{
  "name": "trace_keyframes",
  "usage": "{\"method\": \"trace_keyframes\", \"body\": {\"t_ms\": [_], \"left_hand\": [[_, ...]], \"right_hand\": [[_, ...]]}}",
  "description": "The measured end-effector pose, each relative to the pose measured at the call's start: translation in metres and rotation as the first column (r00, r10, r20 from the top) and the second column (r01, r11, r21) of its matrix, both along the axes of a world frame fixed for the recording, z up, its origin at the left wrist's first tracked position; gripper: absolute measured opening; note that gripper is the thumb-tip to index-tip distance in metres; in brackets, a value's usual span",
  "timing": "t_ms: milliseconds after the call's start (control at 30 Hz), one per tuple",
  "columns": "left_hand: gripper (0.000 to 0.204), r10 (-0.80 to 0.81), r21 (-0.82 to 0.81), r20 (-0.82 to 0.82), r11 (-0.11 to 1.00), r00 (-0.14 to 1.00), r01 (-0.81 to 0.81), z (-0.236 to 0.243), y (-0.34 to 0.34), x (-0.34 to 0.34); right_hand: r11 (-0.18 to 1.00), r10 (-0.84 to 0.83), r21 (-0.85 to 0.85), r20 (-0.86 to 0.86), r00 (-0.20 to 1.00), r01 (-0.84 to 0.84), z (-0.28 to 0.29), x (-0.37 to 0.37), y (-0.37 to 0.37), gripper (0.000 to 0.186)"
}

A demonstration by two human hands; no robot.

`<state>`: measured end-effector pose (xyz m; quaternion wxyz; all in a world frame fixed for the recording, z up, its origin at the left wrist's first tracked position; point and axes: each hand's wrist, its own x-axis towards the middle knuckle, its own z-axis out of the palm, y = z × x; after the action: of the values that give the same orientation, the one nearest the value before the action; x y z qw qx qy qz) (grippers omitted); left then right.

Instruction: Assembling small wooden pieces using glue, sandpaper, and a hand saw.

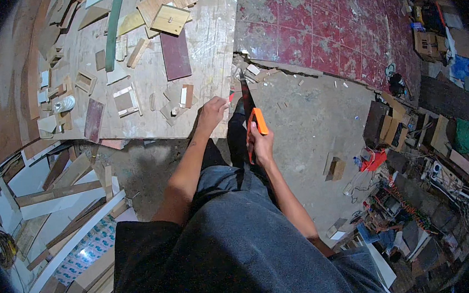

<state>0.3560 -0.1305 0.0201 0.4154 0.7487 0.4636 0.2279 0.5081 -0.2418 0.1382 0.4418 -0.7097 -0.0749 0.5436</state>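
Observation:
My right hand (261, 143) is wrapped round the orange handle (259, 122) of a handsaw. The saw's dark, narrow blade (247, 95) points away from me, just off the right edge of the wooden worktable (154, 123). At that table's near right corner, my left hand (213, 114) has its fingers curled and pressed together. A small red piece (231, 97) shows by its fingertips; what it belongs to is too small to tell. Left of this hand lie small wood pieces, one a brown-and-white block (186, 96).
On the table lie a maroon board (175, 55), a green strip (114, 31), a small yellowish panel (170, 20) and several offcuts. Scrap boards (60, 198) are heaped at lower left. Tools and cables (402, 210) clutter the right. Red tiled flooring (318, 22) spreads at far right.

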Motion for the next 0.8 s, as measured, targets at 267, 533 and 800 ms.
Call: {"method": "trace_keyframes", "body": {"t_ms": [267, 533, 800], "left_hand": [[0.024, 0.496, -0.715, 0.290, 0.681, 0.818, -0.159, 0.030, -0.017, -0.015], [0.034, 0.567, -0.792, 0.390, 0.608, 0.726, -0.050, 0.109, -0.019, -0.021], [0.028, 0.468, -0.745, 0.570, 0.642, 0.675, 0.184, 0.239, -0.030, -0.034]], "right_hand": [[0.992, 0.040, 0.106, 0.207, 0.978, -0.063, 0.013, 0.005, -0.016, 0.027], [0.905, 0.144, 0.279, 0.509, 0.849, -0.321, 0.088, -0.004, 0.004, 0.016], [0.881, 0.187, 0.317, 0.447, 0.875, -0.350, 0.142, -0.011, 0.021, 0.031]]}}
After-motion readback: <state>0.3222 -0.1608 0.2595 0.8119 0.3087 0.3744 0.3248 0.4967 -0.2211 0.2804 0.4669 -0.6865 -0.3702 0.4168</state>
